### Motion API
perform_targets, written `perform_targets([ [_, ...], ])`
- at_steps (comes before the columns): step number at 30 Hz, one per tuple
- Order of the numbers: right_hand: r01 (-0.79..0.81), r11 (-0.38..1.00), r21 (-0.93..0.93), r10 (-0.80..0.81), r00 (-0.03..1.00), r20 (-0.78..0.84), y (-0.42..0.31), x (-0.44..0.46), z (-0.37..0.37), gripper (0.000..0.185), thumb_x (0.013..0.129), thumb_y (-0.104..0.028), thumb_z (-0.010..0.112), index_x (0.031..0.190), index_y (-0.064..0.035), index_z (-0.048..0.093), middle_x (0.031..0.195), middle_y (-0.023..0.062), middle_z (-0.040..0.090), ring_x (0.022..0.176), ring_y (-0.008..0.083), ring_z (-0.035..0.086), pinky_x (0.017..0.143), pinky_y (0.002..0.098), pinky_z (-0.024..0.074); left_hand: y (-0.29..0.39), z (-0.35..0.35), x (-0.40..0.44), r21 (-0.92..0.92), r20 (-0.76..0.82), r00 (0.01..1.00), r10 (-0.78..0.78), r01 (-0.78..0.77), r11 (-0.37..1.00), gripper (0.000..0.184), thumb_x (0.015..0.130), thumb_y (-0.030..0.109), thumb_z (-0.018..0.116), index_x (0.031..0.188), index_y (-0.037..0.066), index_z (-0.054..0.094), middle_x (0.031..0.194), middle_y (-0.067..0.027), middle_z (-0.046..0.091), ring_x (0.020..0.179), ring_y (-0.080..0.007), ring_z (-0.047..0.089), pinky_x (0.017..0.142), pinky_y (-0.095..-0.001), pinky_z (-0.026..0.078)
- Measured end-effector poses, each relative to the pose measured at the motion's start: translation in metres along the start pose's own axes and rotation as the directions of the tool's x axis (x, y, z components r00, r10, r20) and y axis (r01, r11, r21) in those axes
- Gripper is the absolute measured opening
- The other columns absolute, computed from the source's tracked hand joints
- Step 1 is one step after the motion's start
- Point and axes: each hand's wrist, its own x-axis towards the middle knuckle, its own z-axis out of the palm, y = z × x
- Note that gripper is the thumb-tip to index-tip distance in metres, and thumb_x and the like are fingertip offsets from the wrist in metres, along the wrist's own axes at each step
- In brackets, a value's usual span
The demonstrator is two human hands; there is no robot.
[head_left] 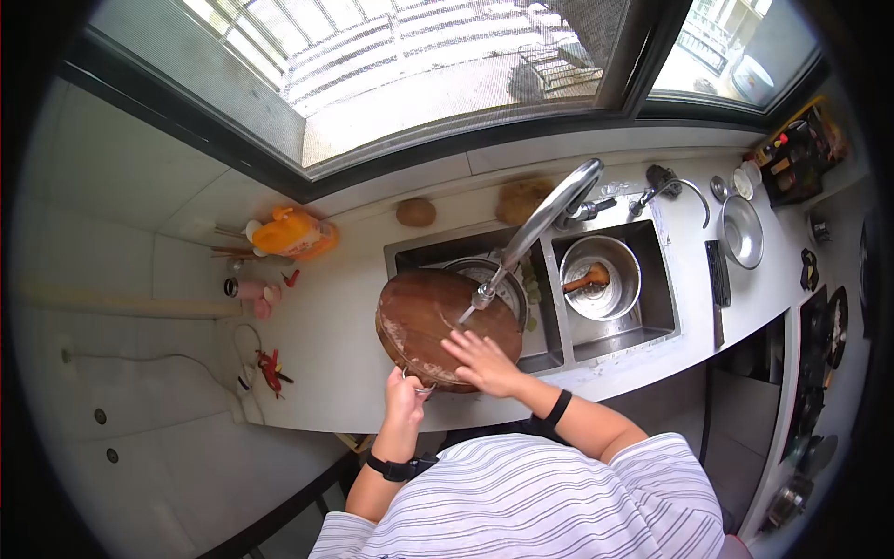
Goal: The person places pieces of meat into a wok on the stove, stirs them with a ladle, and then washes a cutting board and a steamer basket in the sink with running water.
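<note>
A thick round wooden cutting board [424,321] is held tilted over the left basin of the sink, its surface wet. My left hand [402,401] is closed at its near edge, around the metal ring handle there. Lying on the board's right part is my right hand [489,363], fingers stretched out and pressed flat. Water runs from the chrome faucet [540,219] onto the wood, just above my right fingertips. Under the board, a metal bowl [517,291] shows only partly, and green leafy bits [532,284] lie beside it.
In the right basin [652,326] stands a metal pot [622,303] with a brown item [589,278] inside. A cleaver [717,289] and a metal basin [742,233] lie farther right. On the left are an orange jug [298,238], a pink bottle [247,290] and red peppers [272,371].
</note>
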Motion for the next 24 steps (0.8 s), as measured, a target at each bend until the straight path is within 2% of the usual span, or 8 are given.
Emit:
perform_targets([
  [3,-0.229,0.968,-0.099,0.235,0.971,0.052,0.050,-0.004,-0.004,0.056,0.092,-0.046,0.031,0.143,-0.0272,0.016,0.150,0.0069,0.010,0.136,0.0316,0.012,0.104,0.0563,0.0170,0.007,-0.017,-0.007,0.046,0.045,0.999,-0.030,0.028,0.999,0.059,0.058,-0.011,0.043,0.115,0.002,0.046,0.101,-0.0111,0.058,0.086,-0.0253,0.059,0.070,-0.0365,0.049],
  [9,-0.652,0.753,0.096,0.653,0.720,-0.233,0.121,0.032,0.003,0.040,0.087,-0.035,0.050,0.110,-0.0029,0.056,0.100,0.0144,0.063,0.094,0.0347,0.060,0.083,0.0438,0.0463,0.019,-0.021,-0.021,0.021,0.006,1.000,-0.027,0.027,0.999,0.060,0.058,-0.012,0.042,0.116,0.001,0.045,0.099,-0.0119,0.058,0.085,-0.0257,0.058,0.068,-0.0352,0.048],
  [11,-0.058,0.059,0.997,0.628,0.778,0.008,0.101,0.063,0.000,0.029,0.086,-0.032,0.052,0.088,-0.0051,0.062,0.090,0.0142,0.064,0.082,0.0315,0.062,0.067,0.0376,0.0504,0.016,-0.019,-0.021,-0.003,0.001,1.000,-0.018,0.018,1.000,0.059,0.058,-0.012,0.041,0.116,0.001,0.045,0.099,-0.0122,0.058,0.084,-0.0258,0.059,0.068,-0.0353,0.048],
  [12,-0.064,0.065,0.996,0.625,0.780,0.009,0.089,0.073,-0.006,0.029,0.086,-0.032,0.052,0.088,-0.0051,0.062,0.090,0.0142,0.064,0.082,0.0315,0.062,0.067,0.0376,0.0504,0.014,-0.016,-0.021,-0.022,0.008,1.000,-0.008,0.008,1.000,0.059,0.058,-0.012,0.041,0.116,0.000,0.045,0.098,-0.0124,0.058,0.084,-0.0260,0.059,0.068,-0.0354,0.048],
  [14,-0.005,-0.531,0.848,0.360,0.904,0.230,0.072,0.090,-0.017,0.031,0.087,-0.033,0.052,0.071,-0.0074,0.059,0.081,0.0128,0.062,0.072,0.0273,0.060,0.059,0.0318,0.0473,0.010,-0.015,-0.019,-0.012,0.010,1.000,-0.008,0.008,1.000,0.058,0.058,-0.012,0.041,0.115,0.000,0.046,0.099,-0.0126,0.058,0.084,-0.0261,0.059,0.069,-0.0355,0.048],
  [17,-0.073,-0.714,0.696,0.045,0.988,0.149,0.084,0.102,-0.005,0.031,0.089,-0.033,0.050,0.071,-0.0089,0.057,0.075,0.0113,0.061,0.068,0.0237,0.056,0.055,0.0301,0.0437,0.005,-0.018,-0.014,0.007,0.024,1.000,-0.006,0.006,1.000,0.058,0.059,-0.013,0.041,0.115,0.000,0.046,0.098,-0.0127,0.059,0.083,-0.0259,0.059,0.068,-0.0347,0.048],
  [22,-0.055,-0.664,0.745,0.156,0.965,0.211,0.063,0.089,0.001,0.029,0.090,-0.030,0.049,0.074,-0.0089,0.059,0.078,0.0100,0.061,0.071,0.0229,0.057,0.060,0.0302,0.0455,0.002,-0.022,-0.010,-0.015,0.047,0.999,-0.015,0.016,1.000,0.053,0.059,-0.014,0.039,0.109,0.002,0.048,0.097,-0.0107,0.058,0.081,-0.0234,0.060,0.062,-0.0324,0.050],
  [24,-0.072,-0.147,0.987,0.321,0.940,0.116,0.029,0.074,0.005,0.027,0.090,-0.027,0.048,0.085,-0.0044,0.062,0.089,0.0103,0.063,0.081,0.0235,0.060,0.072,0.0316,0.0481,0.004,-0.021,-0.011,-0.004,0.072,0.997,-0.009,0.009,1.000,0.053,0.059,-0.013,0.040,0.109,0.002,0.048,0.097,-0.0105,0.058,0.080,-0.0221,0.060,0.060,-0.0305,0.049],
])
